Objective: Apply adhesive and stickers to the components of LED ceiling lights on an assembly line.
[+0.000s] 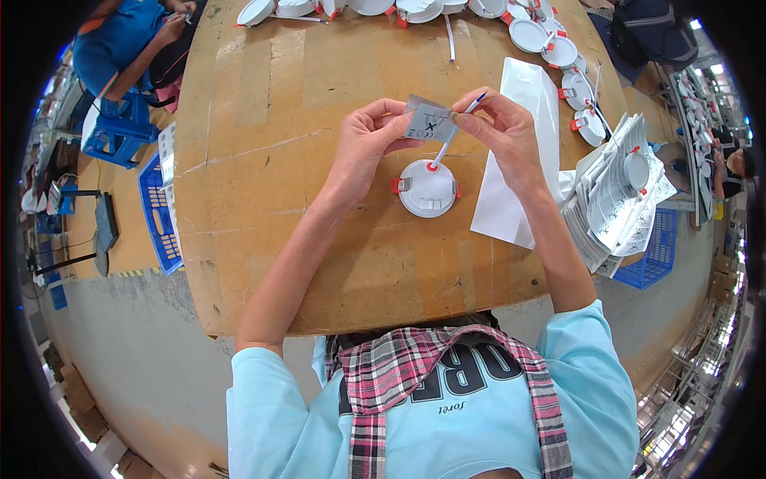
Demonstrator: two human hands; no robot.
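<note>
Between my two hands is a small silver-grey label with dark printing. My left hand pinches its left end between thumb and fingers. At the other end, my right hand has its thumb and fingertips closed by the label and the white cable. The cable's blue tip sticks up past the right fingers. It runs down to a red ring on a round white downlight, which lies on the table below my hands with its metal side clips showing. Whether the label touches the cable is hard to tell.
A white sheet lies under my right forearm. Several more downlights line the table's far edge and right side. A stack of label sheets sits at the right above a blue crate. A person sits at the far left.
</note>
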